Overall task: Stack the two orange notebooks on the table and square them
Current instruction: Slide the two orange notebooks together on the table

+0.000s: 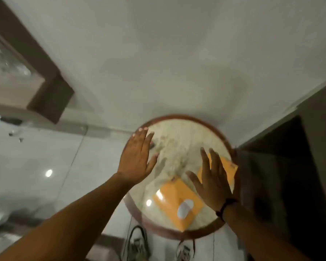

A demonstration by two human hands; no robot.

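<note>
While both notebooks lie apart — one [174, 202] at the table's [177, 234] near edge, one [227, 171] at its right edge — nothing is stacked; left hand [135, 159] and right hand [214, 182] hover spread, empty.

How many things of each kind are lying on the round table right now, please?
Orange notebooks: 2, one near the front edge and one by the right rim, partly behind the right hand
White oval objects: 1, lying on the nearer notebook
Total: 3 things on the round table
</note>
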